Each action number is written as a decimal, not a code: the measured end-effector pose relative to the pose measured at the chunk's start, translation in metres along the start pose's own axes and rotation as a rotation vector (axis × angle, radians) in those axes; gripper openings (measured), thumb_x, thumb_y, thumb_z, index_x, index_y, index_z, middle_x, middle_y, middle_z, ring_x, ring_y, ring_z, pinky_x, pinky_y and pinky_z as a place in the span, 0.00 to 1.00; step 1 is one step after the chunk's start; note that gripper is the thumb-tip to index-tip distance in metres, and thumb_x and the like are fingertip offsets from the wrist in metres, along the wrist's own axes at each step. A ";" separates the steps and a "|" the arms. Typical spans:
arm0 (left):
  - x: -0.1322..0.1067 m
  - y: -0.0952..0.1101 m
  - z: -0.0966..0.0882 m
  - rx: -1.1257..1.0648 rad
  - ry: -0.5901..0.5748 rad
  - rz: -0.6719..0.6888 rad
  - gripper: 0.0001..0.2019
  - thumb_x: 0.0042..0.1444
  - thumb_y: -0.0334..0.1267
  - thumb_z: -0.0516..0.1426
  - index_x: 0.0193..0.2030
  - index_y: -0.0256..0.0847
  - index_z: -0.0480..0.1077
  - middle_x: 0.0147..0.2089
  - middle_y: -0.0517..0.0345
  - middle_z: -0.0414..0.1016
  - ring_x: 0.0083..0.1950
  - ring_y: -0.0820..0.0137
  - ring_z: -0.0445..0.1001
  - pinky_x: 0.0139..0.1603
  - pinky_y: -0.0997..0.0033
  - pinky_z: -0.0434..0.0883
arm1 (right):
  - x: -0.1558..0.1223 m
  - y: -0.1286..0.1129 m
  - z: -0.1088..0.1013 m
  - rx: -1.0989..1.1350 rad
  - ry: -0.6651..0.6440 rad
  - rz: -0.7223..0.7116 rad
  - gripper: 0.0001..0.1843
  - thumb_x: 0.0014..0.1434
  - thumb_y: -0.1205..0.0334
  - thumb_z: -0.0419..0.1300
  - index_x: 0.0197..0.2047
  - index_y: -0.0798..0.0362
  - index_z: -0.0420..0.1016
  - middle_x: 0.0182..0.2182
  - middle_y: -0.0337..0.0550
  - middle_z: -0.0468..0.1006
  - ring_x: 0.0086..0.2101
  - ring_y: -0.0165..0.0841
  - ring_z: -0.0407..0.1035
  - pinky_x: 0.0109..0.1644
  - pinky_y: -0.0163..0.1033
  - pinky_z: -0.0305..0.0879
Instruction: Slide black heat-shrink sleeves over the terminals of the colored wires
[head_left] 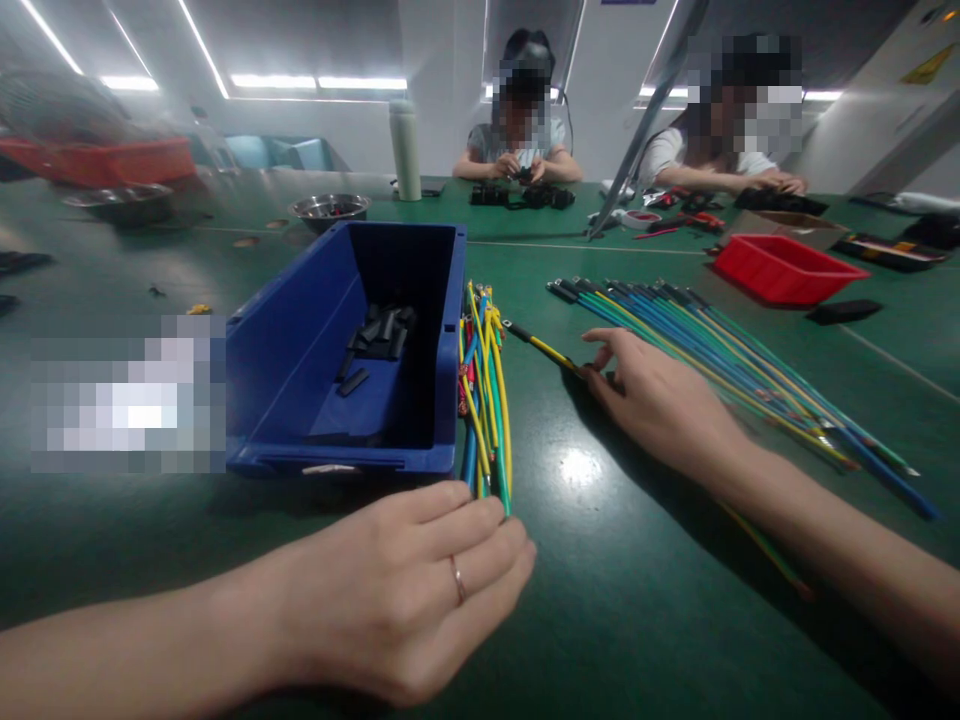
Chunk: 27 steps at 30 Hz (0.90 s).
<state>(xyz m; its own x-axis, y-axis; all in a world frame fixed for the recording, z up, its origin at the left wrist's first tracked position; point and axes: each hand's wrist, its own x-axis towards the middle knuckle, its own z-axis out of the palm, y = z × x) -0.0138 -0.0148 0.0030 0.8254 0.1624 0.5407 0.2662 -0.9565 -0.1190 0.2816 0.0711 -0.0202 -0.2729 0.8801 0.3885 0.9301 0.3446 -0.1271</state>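
My right hand (652, 400) pinches a yellow-and-green wire (555, 354) between thumb and forefinger. That wire has a ring terminal and a black sleeve at its far end; its tail shows below my forearm. My left hand (420, 590) wears a ring, with its fingers together and curled down at the near ends of a bundle of wires (496, 400). Its thumb is hidden, and so is whatever lies under the fingertips. Yellow, green, blue and red wires make up this bundle, beside a blue bin (345, 458). Short black sleeves (382, 330) lie inside the bin.
Right of my right hand, black-sleeved wires (705, 350) lie fanned out. A red tray (787, 270) stands beyond them. Metal bowls (330, 210) and a pale bottle (405, 150) stand farther back. Two people (517, 130) work across the green table (570, 600).
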 end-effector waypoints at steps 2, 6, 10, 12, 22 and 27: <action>0.000 -0.001 -0.001 -0.002 -0.016 0.005 0.28 0.81 0.26 0.41 0.50 0.32 0.84 0.47 0.52 0.90 0.45 0.67 0.84 0.47 0.63 0.79 | 0.001 0.000 -0.008 -0.025 -0.058 0.041 0.18 0.69 0.53 0.57 0.57 0.53 0.72 0.41 0.50 0.84 0.32 0.40 0.76 0.34 0.42 0.64; -0.003 -0.003 -0.001 0.007 -0.088 0.028 0.22 0.79 0.27 0.45 0.53 0.33 0.83 0.49 0.46 0.89 0.43 0.66 0.83 0.47 0.64 0.82 | -0.002 0.009 -0.030 -0.076 -0.262 -0.029 0.10 0.61 0.57 0.59 0.46 0.48 0.71 0.37 0.46 0.84 0.29 0.39 0.75 0.32 0.41 0.61; -0.006 -0.003 0.000 0.026 -0.136 0.037 0.14 0.77 0.31 0.54 0.55 0.34 0.82 0.50 0.43 0.88 0.44 0.65 0.84 0.48 0.65 0.83 | -0.014 0.023 -0.043 -0.078 -0.399 -0.099 0.07 0.60 0.59 0.59 0.43 0.45 0.71 0.24 0.37 0.77 0.20 0.36 0.66 0.26 0.40 0.53; -0.005 -0.002 0.000 0.019 -0.122 0.031 0.13 0.77 0.31 0.54 0.53 0.34 0.82 0.49 0.45 0.88 0.43 0.65 0.84 0.47 0.65 0.83 | -0.018 0.026 -0.045 -0.067 -0.371 -0.155 0.05 0.62 0.62 0.57 0.43 0.45 0.71 0.22 0.36 0.75 0.18 0.35 0.65 0.25 0.40 0.51; 0.002 -0.002 0.001 -0.030 -0.083 0.011 0.23 0.80 0.27 0.44 0.51 0.32 0.82 0.47 0.46 0.88 0.40 0.65 0.82 0.45 0.64 0.82 | -0.005 0.020 -0.042 -0.233 -0.348 -0.103 0.13 0.69 0.66 0.51 0.46 0.52 0.77 0.37 0.51 0.83 0.26 0.37 0.73 0.27 0.40 0.57; -0.001 -0.004 0.002 -0.050 -0.073 0.006 0.22 0.80 0.27 0.44 0.51 0.31 0.81 0.48 0.47 0.88 0.41 0.64 0.82 0.45 0.63 0.82 | -0.004 0.019 -0.035 -0.378 -0.317 0.028 0.16 0.66 0.72 0.52 0.47 0.52 0.80 0.40 0.52 0.84 0.25 0.36 0.71 0.25 0.40 0.52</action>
<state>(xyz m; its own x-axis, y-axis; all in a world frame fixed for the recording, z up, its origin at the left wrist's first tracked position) -0.0147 -0.0108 0.0009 0.8618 0.1719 0.4773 0.2372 -0.9682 -0.0796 0.3091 0.0624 0.0075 -0.2537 0.9635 0.0850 0.9461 0.2289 0.2293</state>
